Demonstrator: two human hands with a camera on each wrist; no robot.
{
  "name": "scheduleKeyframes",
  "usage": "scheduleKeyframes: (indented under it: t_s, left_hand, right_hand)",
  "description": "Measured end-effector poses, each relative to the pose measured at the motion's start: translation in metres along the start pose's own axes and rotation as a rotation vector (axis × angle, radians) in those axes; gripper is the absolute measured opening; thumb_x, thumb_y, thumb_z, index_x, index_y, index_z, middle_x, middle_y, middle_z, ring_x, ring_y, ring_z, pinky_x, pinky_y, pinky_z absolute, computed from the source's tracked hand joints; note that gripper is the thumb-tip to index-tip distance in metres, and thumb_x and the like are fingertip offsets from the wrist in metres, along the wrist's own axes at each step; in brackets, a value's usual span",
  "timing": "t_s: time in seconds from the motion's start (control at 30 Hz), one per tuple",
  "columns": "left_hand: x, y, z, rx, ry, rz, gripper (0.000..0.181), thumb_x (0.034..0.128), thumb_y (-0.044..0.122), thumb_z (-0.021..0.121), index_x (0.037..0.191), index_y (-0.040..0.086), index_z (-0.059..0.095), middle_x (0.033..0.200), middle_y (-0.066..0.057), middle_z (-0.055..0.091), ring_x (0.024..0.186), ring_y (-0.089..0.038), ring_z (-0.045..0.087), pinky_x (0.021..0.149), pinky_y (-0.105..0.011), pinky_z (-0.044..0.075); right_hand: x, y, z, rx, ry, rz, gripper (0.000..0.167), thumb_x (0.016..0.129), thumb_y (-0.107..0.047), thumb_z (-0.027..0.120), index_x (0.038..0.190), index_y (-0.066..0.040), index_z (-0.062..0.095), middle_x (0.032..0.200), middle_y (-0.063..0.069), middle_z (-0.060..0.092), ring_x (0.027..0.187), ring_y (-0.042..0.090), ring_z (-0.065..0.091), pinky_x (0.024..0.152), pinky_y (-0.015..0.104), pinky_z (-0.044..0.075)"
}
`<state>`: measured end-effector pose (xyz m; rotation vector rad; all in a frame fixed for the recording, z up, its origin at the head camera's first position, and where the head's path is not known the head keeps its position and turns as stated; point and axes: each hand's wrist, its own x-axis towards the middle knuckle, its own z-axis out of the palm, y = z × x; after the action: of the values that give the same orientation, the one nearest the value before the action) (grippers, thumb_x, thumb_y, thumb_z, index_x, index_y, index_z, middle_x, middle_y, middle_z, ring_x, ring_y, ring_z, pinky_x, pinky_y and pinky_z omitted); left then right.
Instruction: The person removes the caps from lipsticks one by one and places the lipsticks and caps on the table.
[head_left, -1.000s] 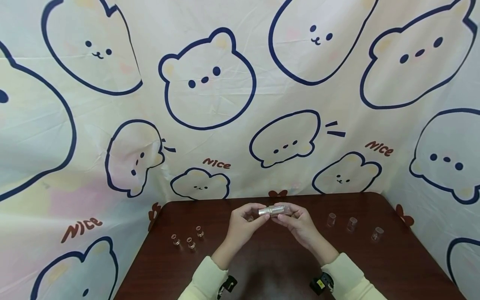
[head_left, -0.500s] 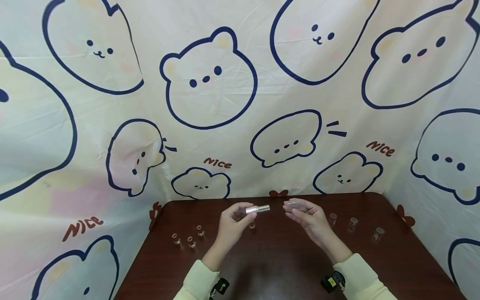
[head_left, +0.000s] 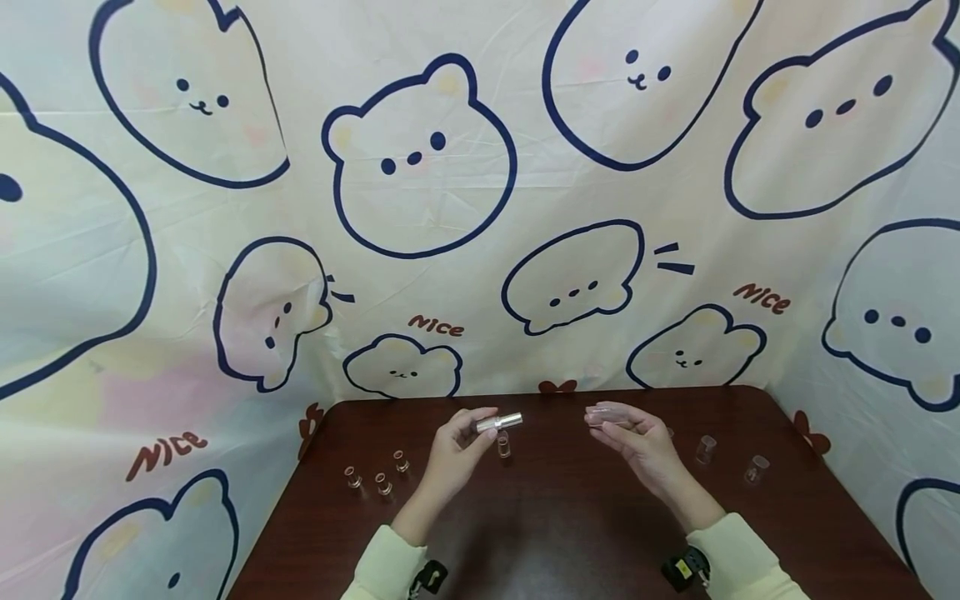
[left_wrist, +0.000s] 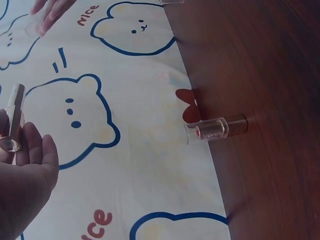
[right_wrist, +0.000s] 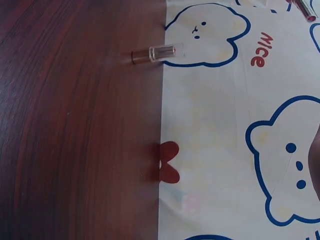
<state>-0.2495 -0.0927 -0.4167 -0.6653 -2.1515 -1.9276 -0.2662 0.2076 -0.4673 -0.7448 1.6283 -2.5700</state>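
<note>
My left hand (head_left: 452, 452) pinches a silver lipstick tube (head_left: 501, 422) between thumb and fingers, its narrow end pointing right. In the left wrist view that tube (left_wrist: 17, 107) is tilted upright at the left edge. My right hand (head_left: 647, 450) pinches a clear cap (head_left: 607, 415), apart from the tube. A lipstick with a clear cover (head_left: 504, 446) stands upright on the table just beyond the left hand; it also shows as a standing lipstick (right_wrist: 162, 52) in the right wrist view. Only an edge of the right hand (right_wrist: 314, 160) appears there.
Three small clear, ring-topped pieces (head_left: 383, 484) stand on the dark wooden table (head_left: 540, 533) at left. Clear caps (head_left: 705, 450) stand at right, one mostly hidden behind my right hand. A cartoon-printed cloth (head_left: 480, 350) rises behind the table and at its sides.
The clear cap has come off the silver lipstick tube. My left hand has moved left with the tube, my right hand right with the cap. The standing lipstick is now uncovered to view.
</note>
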Motion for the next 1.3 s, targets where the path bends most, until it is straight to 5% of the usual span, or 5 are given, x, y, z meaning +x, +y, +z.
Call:
scheduleKeyframes:
  t_s: [0.13, 0.43, 0.73, 1.03, 1.3]
  left_hand:
    - [-0.002, -0.004, -0.004, 0.031, 0.016, -0.013, 0.026, 0.0904, -0.005, 0.063, 0.117, -0.008, 0.064, 0.099, -0.014, 0.06, 0.083, -0.011, 0.057, 0.074, -0.02, 0.049]
    - [0.0, -0.04, -0.011, 0.054, 0.047, -0.063, 0.026, 0.092, 0.001, 0.064, 0.118, 0.0, 0.067, 0.1, -0.009, 0.059, 0.087, -0.011, 0.055, 0.078, -0.022, 0.048]
    - [-0.005, -0.047, -0.014, 0.042, 0.07, -0.107, 0.023, 0.0916, 0.005, 0.066, 0.114, -0.003, 0.067, 0.104, -0.011, 0.064, 0.092, -0.013, 0.059, 0.084, -0.028, 0.05]
    - [-0.008, -0.04, -0.016, 0.05, 0.096, -0.178, 0.017, 0.0901, -0.003, 0.064, 0.106, -0.008, 0.067, 0.093, -0.012, 0.066, 0.08, -0.012, 0.058, 0.071, -0.022, 0.048]
    - [-0.012, -0.059, -0.02, 0.009, 0.142, -0.202, 0.016, 0.0883, 0.003, 0.068, 0.103, -0.004, 0.068, 0.085, -0.006, 0.062, 0.076, -0.011, 0.059, 0.071, -0.024, 0.05]
  right_hand:
    - [-0.003, -0.002, -0.005, -0.026, 0.029, 0.018, 0.03, 0.097, 0.005, 0.052, 0.123, -0.003, 0.064, 0.119, 0.009, 0.067, 0.11, 0.023, 0.064, 0.091, 0.038, 0.048]
    - [-0.012, -0.006, -0.019, -0.072, 0.092, 0.042, 0.03, 0.097, 0.005, 0.053, 0.125, 0.001, 0.061, 0.117, 0.006, 0.068, 0.107, 0.021, 0.065, 0.091, 0.043, 0.045]
    - [-0.021, -0.01, -0.035, -0.102, 0.138, 0.061, 0.032, 0.097, 0.003, 0.055, 0.128, 0.001, 0.059, 0.115, 0.004, 0.068, 0.106, 0.019, 0.066, 0.09, 0.039, 0.048]
    - [-0.029, -0.015, -0.049, -0.198, 0.203, 0.072, 0.034, 0.096, -0.003, 0.059, 0.127, 0.008, 0.056, 0.116, 0.005, 0.069, 0.107, 0.02, 0.065, 0.089, 0.038, 0.049]
    - [-0.036, -0.014, -0.062, -0.291, 0.282, 0.138, 0.038, 0.094, -0.011, 0.064, 0.125, 0.009, 0.056, 0.113, 0.003, 0.07, 0.104, 0.015, 0.066, 0.087, 0.035, 0.05]
